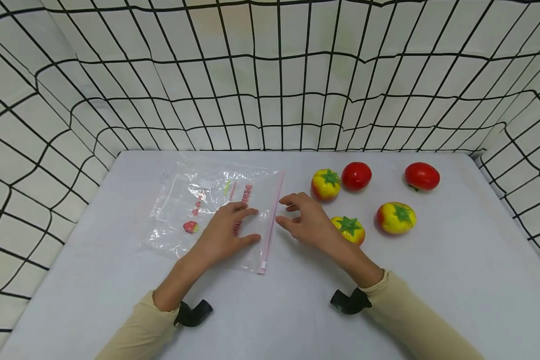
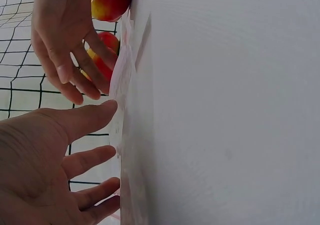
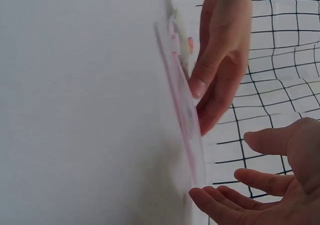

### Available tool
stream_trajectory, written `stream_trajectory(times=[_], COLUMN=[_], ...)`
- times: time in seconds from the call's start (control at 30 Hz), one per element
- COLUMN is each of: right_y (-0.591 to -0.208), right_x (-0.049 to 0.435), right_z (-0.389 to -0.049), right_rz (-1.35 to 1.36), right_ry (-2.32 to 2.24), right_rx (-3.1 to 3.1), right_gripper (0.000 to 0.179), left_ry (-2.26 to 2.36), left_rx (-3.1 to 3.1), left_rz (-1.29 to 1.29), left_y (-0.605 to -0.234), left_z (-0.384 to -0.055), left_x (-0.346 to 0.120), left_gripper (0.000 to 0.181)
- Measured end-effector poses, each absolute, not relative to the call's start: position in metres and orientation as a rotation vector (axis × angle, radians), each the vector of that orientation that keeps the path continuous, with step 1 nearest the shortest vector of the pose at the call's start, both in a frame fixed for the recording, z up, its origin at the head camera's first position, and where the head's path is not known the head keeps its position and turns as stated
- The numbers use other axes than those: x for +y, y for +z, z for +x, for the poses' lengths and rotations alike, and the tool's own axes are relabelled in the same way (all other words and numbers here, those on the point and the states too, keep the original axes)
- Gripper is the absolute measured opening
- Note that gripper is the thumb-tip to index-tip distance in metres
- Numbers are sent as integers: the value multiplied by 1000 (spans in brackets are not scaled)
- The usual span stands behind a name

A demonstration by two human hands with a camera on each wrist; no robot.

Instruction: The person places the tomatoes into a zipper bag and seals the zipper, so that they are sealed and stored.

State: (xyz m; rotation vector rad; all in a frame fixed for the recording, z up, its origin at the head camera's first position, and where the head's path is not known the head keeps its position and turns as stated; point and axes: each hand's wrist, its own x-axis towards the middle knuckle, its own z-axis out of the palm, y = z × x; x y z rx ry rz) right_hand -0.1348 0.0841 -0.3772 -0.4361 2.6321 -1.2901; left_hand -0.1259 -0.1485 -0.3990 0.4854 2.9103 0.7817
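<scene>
A clear plastic zip bag (image 1: 216, 200) with a pink zip edge (image 1: 273, 215) and a white slider (image 1: 263, 265) lies flat, printed with red letters and a strawberry. Over its right half my left hand (image 1: 227, 232) spreads its fingers and thumb, fingertips right at the plastic. Just beyond the pink edge hovers my right hand (image 1: 308, 220), thumb and fingers apart and slightly bent, holding nothing. In the right wrist view, the right hand's fingertips (image 3: 197, 195) come close to the bag's edge. Behind the right wrist, a yellow fruit with a green star-shaped top (image 1: 348, 229) is partly covered.
On the right of the white table (image 1: 468, 280) are two more yellow-and-red fruits, one at the back (image 1: 325, 186) and one farther right (image 1: 396, 218). Two red fruits, one near (image 1: 356, 176) and one far right (image 1: 422, 176), lie behind. Black netting (image 1: 279, 97) surrounds the table's back and sides.
</scene>
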Motion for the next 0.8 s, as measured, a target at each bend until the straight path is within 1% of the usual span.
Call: stream_trajectory(times=[0.27, 0.5, 0.8], right_y=[-386, -391, -399], right_x=[79, 78, 77], right_z=[-134, -136, -138], right_rz=[-418, -428, -425], right_ry=[-1167, -1112, -1122], right_rx=[2643, 2665, 2658], right_gripper=[45, 39, 38], left_ry=[800, 772, 753], left_rx=[2918, 2910, 2905], left_rz=[504, 496, 469], left_y=[-400, -399, -398], left_z=[-126, -126, -126], left_x=[-149, -149, -151], left_gripper=[56, 57, 58])
